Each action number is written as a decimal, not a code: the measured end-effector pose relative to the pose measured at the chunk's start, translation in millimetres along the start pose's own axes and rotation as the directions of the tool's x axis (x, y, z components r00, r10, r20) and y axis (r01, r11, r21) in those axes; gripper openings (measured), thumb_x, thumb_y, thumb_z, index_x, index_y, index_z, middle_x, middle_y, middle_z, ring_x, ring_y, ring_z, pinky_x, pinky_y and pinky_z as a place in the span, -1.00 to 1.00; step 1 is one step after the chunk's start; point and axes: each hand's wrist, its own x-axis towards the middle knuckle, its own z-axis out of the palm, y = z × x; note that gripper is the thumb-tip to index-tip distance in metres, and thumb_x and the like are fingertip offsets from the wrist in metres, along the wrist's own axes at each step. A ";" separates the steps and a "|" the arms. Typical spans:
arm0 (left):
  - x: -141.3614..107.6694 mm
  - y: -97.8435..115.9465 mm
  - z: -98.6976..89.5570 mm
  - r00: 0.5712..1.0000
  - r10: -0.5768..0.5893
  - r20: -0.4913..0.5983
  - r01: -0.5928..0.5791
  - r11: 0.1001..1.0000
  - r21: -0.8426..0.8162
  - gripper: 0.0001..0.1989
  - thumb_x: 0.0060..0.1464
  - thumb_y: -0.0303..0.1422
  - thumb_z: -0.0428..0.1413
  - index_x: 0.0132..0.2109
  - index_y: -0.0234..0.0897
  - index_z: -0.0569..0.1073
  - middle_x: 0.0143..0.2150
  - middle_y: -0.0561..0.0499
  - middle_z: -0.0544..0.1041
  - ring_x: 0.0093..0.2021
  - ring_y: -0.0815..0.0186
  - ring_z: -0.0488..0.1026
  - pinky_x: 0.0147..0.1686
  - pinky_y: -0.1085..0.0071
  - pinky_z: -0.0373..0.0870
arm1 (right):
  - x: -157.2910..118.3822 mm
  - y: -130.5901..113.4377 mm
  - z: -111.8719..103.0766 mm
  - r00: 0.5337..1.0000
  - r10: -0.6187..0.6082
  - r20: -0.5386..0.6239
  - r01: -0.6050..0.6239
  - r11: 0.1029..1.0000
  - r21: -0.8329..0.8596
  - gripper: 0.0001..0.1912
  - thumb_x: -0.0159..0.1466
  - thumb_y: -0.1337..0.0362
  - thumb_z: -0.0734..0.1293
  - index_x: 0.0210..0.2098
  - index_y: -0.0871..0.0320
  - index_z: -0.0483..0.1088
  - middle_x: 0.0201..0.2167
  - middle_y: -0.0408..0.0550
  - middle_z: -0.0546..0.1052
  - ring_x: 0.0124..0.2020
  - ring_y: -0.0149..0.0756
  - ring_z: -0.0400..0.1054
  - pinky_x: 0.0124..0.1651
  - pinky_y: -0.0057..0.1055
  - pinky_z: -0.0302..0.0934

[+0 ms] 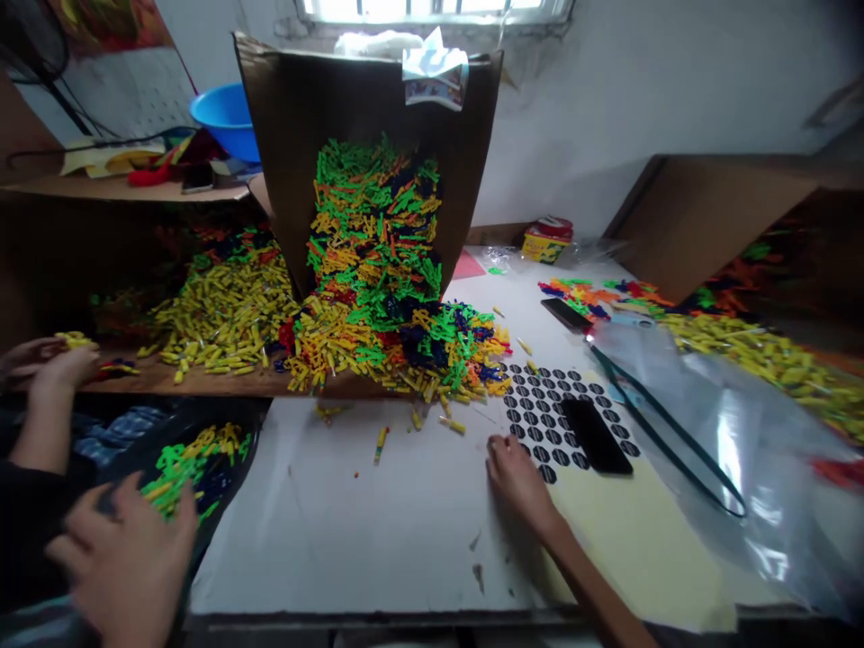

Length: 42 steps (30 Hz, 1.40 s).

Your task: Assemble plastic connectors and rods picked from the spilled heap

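Left hand: fingers spread, apparently empty, just above the black bag of green and yellow plastic pieces.
Right hand: fingers loosely curled, empty, on the white table, beside a sheet of black dot stickers.
Heap: more pieces lie spilled from a cardboard box.

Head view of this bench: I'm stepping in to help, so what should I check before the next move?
Right hand: ok, rests on the table beside the sticker sheet, nothing visible in it.
Left hand: ok, fingers spread at the black bag, nothing visible in it.
Phone: not ok, lies on the sticker sheet, covering part of it.
Table: not ok, stray plastic pieces lie loose on it.
Co-worker's hands: ok, at the wooden ledge, apart from yours.
Clear plastic bag: cannot tell whether its mouth is open.
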 end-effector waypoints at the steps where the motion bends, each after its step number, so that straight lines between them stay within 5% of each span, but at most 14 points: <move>1: -9.4 5.5 16.6 0.996 0.087 0.035 -0.088 0.996 0.028 -0.55 0.03 -0.04 0.10 -0.06 -0.29 0.47 -0.16 -0.18 0.55 -0.15 -0.04 0.49 -0.18 0.04 0.47 | -0.3 -2.0 7.0 0.997 -0.075 0.004 0.075 0.996 0.050 -0.71 0.29 0.44 0.18 -0.04 0.22 0.41 -0.15 0.15 0.44 -0.20 -0.12 0.44 -0.13 -0.23 0.36; 5: -64.9 55.4 102.3 0.826 0.469 0.312 -0.448 0.883 -0.140 -0.54 0.22 -0.06 -0.06 0.02 -0.34 0.44 0.00 -0.22 0.51 -0.10 0.10 0.51 -0.05 0.19 0.46 | 12.3 -36.4 17.4 0.901 -0.402 -0.160 0.432 0.859 0.274 -0.54 0.31 0.44 0.17 0.18 0.02 0.28 0.04 0.08 0.38 0.04 -0.17 0.36 0.05 -0.24 0.35; 8: -98.2 93.7 149.4 0.731 0.542 0.415 -0.570 0.819 -0.064 -0.59 0.27 -0.13 -0.05 0.03 -0.32 0.46 0.02 -0.23 0.49 -0.01 0.06 0.48 -0.10 0.22 0.48 | 47.1 -47.0 5.0 0.866 -0.361 -0.347 0.446 0.870 0.209 -0.46 0.33 0.45 0.14 0.26 -0.05 0.22 0.13 0.07 0.33 0.17 -0.12 0.25 0.17 -0.11 0.28; 11: -109.5 110.4 172.4 0.693 0.529 0.489 -0.603 0.798 -0.009 -0.68 0.28 -0.28 -0.07 -0.09 -0.38 0.51 -0.08 -0.27 0.51 -0.07 0.02 0.50 -0.19 0.20 0.49 | 99.8 -29.0 -10.9 0.863 -0.351 -0.363 0.393 0.918 0.047 -0.35 0.25 0.55 0.17 0.27 -0.03 0.25 0.23 0.10 0.28 0.22 -0.03 0.17 0.19 0.00 0.24; 14: -106.2 109.1 182.6 0.697 0.517 0.497 -0.498 0.847 -0.183 -0.71 0.26 -0.33 -0.08 -0.19 -0.33 0.52 -0.16 -0.21 0.54 -0.12 0.08 0.51 -0.15 0.21 0.47 | 144.7 -4.1 -19.1 0.835 -0.524 -0.171 0.515 0.852 -0.097 -0.40 0.18 0.58 0.26 0.13 -0.04 0.42 0.19 0.05 0.38 0.17 -0.03 0.23 0.17 -0.02 0.25; 17: -97.3 108.1 185.0 0.742 0.387 0.547 -0.145 0.890 -0.432 -0.66 0.25 -0.15 -0.03 -0.19 -0.29 0.52 -0.30 -0.10 0.57 -0.29 0.18 0.53 -0.24 0.29 0.48 | 157.8 3.5 -21.1 0.802 -0.581 -0.141 0.584 0.811 -0.022 -0.68 0.24 0.48 0.30 -0.08 0.05 0.53 -0.01 0.05 0.53 0.08 -0.06 0.33 0.16 -0.05 0.26; 19: -90.0 115.5 180.7 0.740 0.283 0.611 0.092 0.856 -0.508 -0.59 0.21 -0.05 0.00 -0.15 -0.30 0.53 -0.39 -0.04 0.55 -0.46 0.26 0.48 -0.40 0.36 0.46 | 147.1 -5.3 -21.8 0.858 -0.470 -0.208 0.504 0.849 0.157 -0.84 0.32 0.33 0.28 -0.20 0.12 0.52 -0.14 0.08 0.57 -0.02 -0.07 0.41 0.07 -0.08 0.33; 21: -82.3 130.0 170.7 0.713 0.287 0.639 0.186 0.802 -0.567 -0.55 0.19 -0.03 0.02 -0.09 -0.31 0.55 -0.34 -0.05 0.56 -0.50 0.32 0.44 -0.46 0.42 0.43 | 125.8 -23.2 -23.1 0.949 -0.280 -0.147 0.316 0.842 0.438 -0.76 0.38 0.16 0.21 -0.24 0.14 0.45 -0.29 0.02 0.56 -0.23 -0.15 0.48 -0.14 -0.19 0.42; 23: -75.4 148.9 157.6 0.666 0.388 0.637 0.169 0.754 -0.635 -0.58 0.20 -0.07 0.04 -0.02 -0.27 0.56 -0.19 -0.08 0.56 -0.42 0.33 0.46 -0.43 0.45 0.44 | 100.9 -45.8 -25.9 0.983 -0.168 0.075 0.068 0.712 0.699 -0.70 0.38 0.03 0.18 -0.17 0.12 0.37 -0.39 -0.09 0.50 -0.44 -0.27 0.46 -0.40 -0.34 0.42; 25: -70.5 167.7 145.4 0.621 0.474 0.624 0.135 0.720 -0.681 -0.63 0.21 -0.13 0.06 0.01 -0.25 0.54 -0.14 -0.09 0.56 -0.34 0.32 0.48 -0.40 0.47 0.45 | 78.2 -67.6 -30.5 0.952 -0.189 0.242 -0.109 0.529 0.842 -0.67 0.34 -0.02 0.24 -0.07 0.08 0.27 -0.39 -0.17 0.47 -0.49 -0.33 0.43 -0.52 -0.41 0.39; 28: -67.8 187.4 134.0 0.622 0.509 0.595 0.096 0.704 -0.703 -0.72 0.18 -0.17 0.13 -0.08 -0.26 0.54 -0.22 -0.05 0.57 -0.31 0.31 0.49 -0.40 0.50 0.43 | 55.3 -90.4 -40.2 0.940 -0.240 0.242 -0.139 0.378 0.915 -0.65 0.27 -0.01 0.33 -0.13 0.08 0.26 -0.38 -0.16 0.50 -0.45 -0.33 0.43 -0.52 -0.44 0.38; 32: -69.6 195.4 126.7 0.661 0.530 0.531 0.048 0.676 -0.735 -0.78 0.13 -0.17 0.20 -0.21 -0.23 0.59 -0.23 -0.03 0.60 -0.30 0.31 0.51 -0.39 0.50 0.42 | 41.2 -101.1 -52.3 0.984 -0.154 0.085 -0.005 0.461 0.888 -0.69 0.26 0.01 0.37 -0.29 0.15 0.41 -0.48 -0.14 0.50 -0.53 -0.39 0.36 -0.50 -0.47 0.31; 37: -73.1 192.9 119.6 0.720 0.419 0.553 0.129 0.703 -0.700 -0.73 0.05 -0.14 0.26 -0.23 -0.26 0.55 -0.30 0.02 0.59 -0.42 0.37 0.49 -0.47 0.52 0.39 | 29.7 -105.2 -58.7 0.993 -0.118 -0.009 0.069 0.515 0.855 -0.72 0.29 0.04 0.36 -0.21 0.13 0.47 -0.47 -0.12 0.53 -0.54 -0.38 0.36 -0.46 -0.45 0.30; 42: -69.8 187.7 115.5 0.682 0.403 0.611 0.206 0.695 -0.689 -0.68 -0.01 -0.11 0.29 -0.31 -0.30 0.53 -0.40 0.04 0.56 -0.53 0.44 0.39 -0.61 0.56 0.26 | 20.7 -106.9 -60.2 0.982 -0.179 -0.060 0.155 0.578 0.801 -0.75 0.32 0.11 0.34 -0.09 0.09 0.45 -0.43 -0.12 0.56 -0.52 -0.37 0.38 -0.42 -0.44 0.31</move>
